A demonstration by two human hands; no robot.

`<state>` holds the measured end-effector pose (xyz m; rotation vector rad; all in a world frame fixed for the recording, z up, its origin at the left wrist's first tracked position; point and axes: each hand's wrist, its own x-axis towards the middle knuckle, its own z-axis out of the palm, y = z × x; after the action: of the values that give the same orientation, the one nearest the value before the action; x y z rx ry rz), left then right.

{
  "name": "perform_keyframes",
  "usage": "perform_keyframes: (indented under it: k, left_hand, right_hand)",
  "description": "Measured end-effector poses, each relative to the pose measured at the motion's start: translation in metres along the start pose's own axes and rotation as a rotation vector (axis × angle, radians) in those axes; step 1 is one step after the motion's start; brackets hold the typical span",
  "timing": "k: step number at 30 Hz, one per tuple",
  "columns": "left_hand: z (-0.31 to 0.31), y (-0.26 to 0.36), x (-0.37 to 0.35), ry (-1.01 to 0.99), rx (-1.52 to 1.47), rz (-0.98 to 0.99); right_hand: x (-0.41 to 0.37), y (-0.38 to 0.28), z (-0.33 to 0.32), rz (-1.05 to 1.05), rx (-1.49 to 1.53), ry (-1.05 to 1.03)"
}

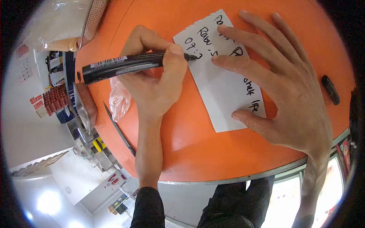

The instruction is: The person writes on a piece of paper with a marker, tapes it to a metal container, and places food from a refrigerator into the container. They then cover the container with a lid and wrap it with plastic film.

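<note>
A black marker (106,69) lies across my left hand (159,85), gripped between thumb and fingers. Its tip touches a torn-edged sheet of white paper (218,102), at the end of a handwritten line that begins "07:". More black writing, including "Rabu" and "shelf life", is on the sheet, partly covered by my fingers. With fingers spread, my right hand (291,95) rests over the paper's right side. A black marker cap (330,90) lies on the orange table (190,155), to the right of that hand.
Left of my left wrist are a crumpled clear plastic bag (119,100) and a knife (118,130). A metal tray (84,106) stands by the table's left edge. A wire basket (93,22) with plastic is at the upper left. Lit glass doors (287,197) show below the table.
</note>
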<state>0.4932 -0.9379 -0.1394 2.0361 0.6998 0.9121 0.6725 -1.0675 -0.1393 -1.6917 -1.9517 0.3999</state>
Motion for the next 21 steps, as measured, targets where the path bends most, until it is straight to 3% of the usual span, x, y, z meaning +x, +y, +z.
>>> perform_keyframes:
  k: [5, 8, 15, 21]
  left_hand:
    - [0.0, -0.005, 0.003, -0.033, 0.131, 0.184]
    - [0.0, -0.001, 0.001, -0.017, 0.056, 0.07]
    - [-0.001, -0.001, 0.0, 0.012, 0.047, 0.084]
    - [0.012, 0.011, -0.012, 0.065, -0.124, 0.227]
  right_hand:
    - [-0.003, 0.001, -0.001, 0.019, -0.006, 0.005]
    - [-0.005, 0.0, -0.001, 0.018, -0.005, 0.009]
    - [-0.005, 0.001, 0.0, 0.022, -0.006, 0.018]
    - [-0.004, 0.004, 0.0, 0.036, -0.016, 0.024]
